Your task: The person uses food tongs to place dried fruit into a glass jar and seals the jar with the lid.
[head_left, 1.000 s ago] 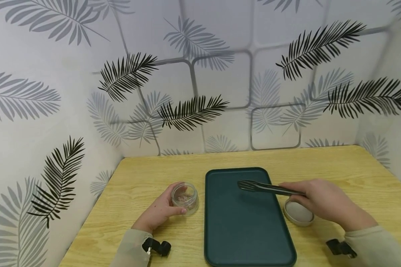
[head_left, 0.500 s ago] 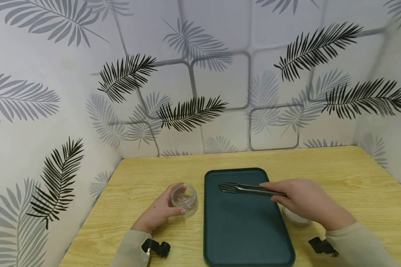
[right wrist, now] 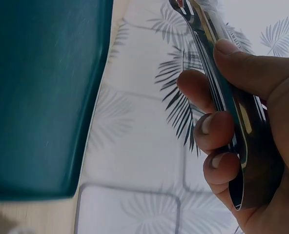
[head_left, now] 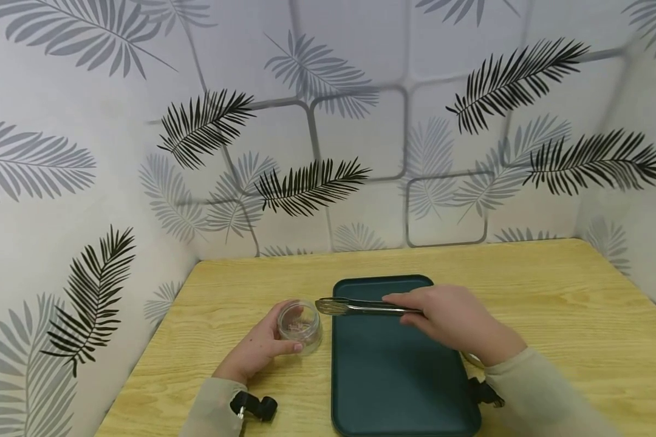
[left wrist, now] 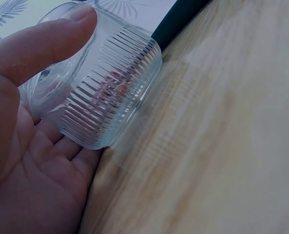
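Observation:
My left hand [head_left: 259, 346] holds a clear glass jar [head_left: 309, 341] upright on the table, thumb on the near side and fingers around the far side. The left wrist view shows its ribbed wall [left wrist: 110, 92] and small reddish-brown bits low inside, too blurred to name. In my right hand [head_left: 454, 321] is a pair of metal tongs [head_left: 369, 307], gripped by the handles. The slotted tong heads reach past the tray's left edge to the jar's rim; whether they touch it I cannot tell. Close up, thumb and curled fingers press the tong arms [right wrist: 257, 170] near together.
A dark green rectangular tray [head_left: 401, 376] lies right of the jar, beneath the tongs and right hand. A round pale lid [head_left: 474, 360] sits beyond its right edge, mostly hidden by the right forearm. Leaf-patterned walls [head_left: 361, 212] border the wooden table [head_left: 568, 303].
My right hand has carried the tongs leftward across the tray, from its right side to the jar's rim. The right arm now covers most of the lid. The left hand and jar stay put.

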A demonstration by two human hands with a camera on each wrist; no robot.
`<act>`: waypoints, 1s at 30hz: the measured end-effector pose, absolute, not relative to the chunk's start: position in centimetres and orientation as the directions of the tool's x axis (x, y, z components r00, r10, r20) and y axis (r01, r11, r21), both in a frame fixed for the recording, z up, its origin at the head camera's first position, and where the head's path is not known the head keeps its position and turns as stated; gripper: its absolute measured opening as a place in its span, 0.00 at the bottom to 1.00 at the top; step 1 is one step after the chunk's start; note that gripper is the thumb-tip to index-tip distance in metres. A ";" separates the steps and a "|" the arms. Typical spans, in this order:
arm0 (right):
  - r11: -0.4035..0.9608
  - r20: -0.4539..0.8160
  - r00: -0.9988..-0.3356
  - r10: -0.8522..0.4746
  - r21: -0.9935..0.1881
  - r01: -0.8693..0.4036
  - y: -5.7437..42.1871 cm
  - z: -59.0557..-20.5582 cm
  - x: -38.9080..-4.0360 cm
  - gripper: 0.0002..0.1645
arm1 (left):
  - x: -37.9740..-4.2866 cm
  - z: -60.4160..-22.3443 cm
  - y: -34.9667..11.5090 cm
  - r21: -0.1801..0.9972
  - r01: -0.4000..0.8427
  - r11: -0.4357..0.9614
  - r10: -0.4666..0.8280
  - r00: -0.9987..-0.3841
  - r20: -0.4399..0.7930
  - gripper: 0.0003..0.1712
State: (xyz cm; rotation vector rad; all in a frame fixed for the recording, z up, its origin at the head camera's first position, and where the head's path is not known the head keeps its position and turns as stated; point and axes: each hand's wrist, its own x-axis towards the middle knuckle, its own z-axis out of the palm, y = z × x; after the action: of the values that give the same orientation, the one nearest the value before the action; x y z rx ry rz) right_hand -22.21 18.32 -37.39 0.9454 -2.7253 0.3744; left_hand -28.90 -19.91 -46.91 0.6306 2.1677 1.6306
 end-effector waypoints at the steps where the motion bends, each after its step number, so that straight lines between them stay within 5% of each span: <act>1: 0.755 0.307 -0.759 -0.575 -0.158 -0.636 17.9 -37.4 -22.4 0.28 | -28.9 -46.9 -19.9 0.961 0.138 0.238 0.544 -0.839 -0.014 0.48; 21: 0.744 0.384 -0.709 -0.591 -0.081 -0.663 13.3 -38.2 -24.0 0.30 | -28.9 -46.9 -20.1 0.951 0.100 0.291 0.499 -0.864 -0.062 0.53; 30: 0.800 0.347 -0.768 -0.537 -0.080 -0.595 14.5 -38.8 -23.7 0.33 | -29.0 -46.9 -19.9 0.958 0.131 0.257 0.533 -0.846 -0.027 0.51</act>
State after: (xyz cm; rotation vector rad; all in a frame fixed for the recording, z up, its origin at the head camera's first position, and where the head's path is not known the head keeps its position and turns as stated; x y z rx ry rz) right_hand -23.71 14.51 -38.76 0.8667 -2.6799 0.2665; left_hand -28.98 -19.88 -46.91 0.6082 2.1885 1.6154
